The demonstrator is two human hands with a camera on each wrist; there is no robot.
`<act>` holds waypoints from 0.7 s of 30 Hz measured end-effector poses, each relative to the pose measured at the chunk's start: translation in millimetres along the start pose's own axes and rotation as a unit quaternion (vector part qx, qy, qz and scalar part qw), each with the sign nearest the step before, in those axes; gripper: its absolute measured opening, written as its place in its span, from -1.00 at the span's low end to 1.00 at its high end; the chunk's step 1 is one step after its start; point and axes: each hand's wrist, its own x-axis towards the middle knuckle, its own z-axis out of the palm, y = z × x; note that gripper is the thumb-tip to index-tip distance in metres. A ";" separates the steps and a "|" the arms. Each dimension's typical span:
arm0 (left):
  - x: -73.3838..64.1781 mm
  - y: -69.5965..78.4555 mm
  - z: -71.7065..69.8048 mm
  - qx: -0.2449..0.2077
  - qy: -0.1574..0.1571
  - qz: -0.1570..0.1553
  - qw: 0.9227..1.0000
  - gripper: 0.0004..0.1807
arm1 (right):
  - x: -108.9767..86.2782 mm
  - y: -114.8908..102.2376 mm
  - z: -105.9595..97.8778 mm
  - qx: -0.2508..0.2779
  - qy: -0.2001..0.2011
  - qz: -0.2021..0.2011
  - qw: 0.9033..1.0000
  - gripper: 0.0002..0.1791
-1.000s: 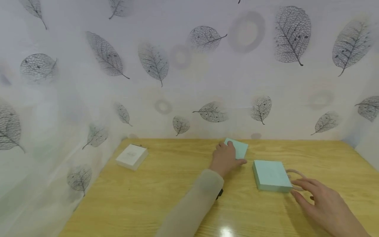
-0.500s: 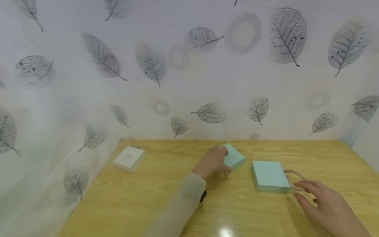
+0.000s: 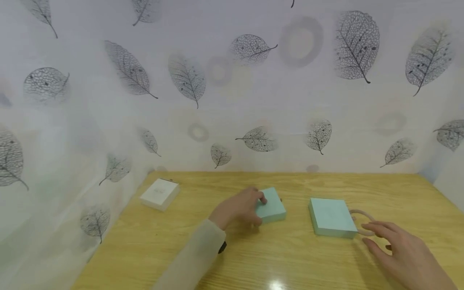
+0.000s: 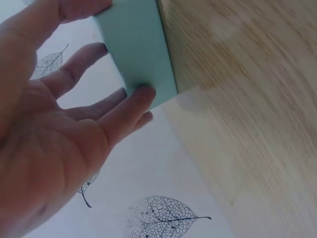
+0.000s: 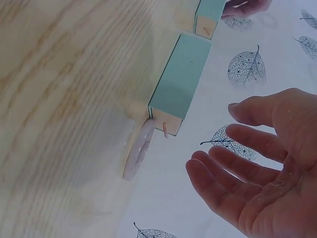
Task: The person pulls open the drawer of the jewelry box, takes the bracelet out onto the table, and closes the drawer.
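My left hand point(image 3: 239, 206) grips a small mint-green box point(image 3: 274, 208), thumb at its near side and fingers over its top and far edge. In the left wrist view, fingertips press on the flat sides of this box point(image 4: 136, 49). A second mint-green box point(image 3: 331, 215) lies to the right on the table; the right wrist view shows a small pull tab point(image 5: 166, 130) on its pale end. Beside that end is a pale pinkish bangle point(image 5: 132, 166), partly hidden behind the box in the head view. My right hand point(image 3: 404, 251) hovers near the bangle, fingers relaxed and holding nothing.
A white box point(image 3: 160, 194) lies at the back left of the wooden table point(image 3: 163, 249). Behind and left of the table hangs a pale leaf-patterned sheet point(image 3: 232, 100). A light reflection shows near the front middle.
My left hand has drawn the mint-green box leftward and toward me from the back of the table, turning it. My right hand, the second box and the white box stay about where they were.
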 end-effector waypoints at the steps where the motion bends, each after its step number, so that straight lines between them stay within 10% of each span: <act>1: -2.9 0.1 -0.2 0.000 -0.002 -0.001 1.000 -0.38 | -0.1 -0.2 0.0 0.002 0.003 -0.001 1.000 -0.69; 21: -11.5 -3.4 2.6 -0.017 0.018 0.032 0.999 -0.45 | 0.7 -7.3 0.6 0.027 0.048 -0.016 0.998 -0.72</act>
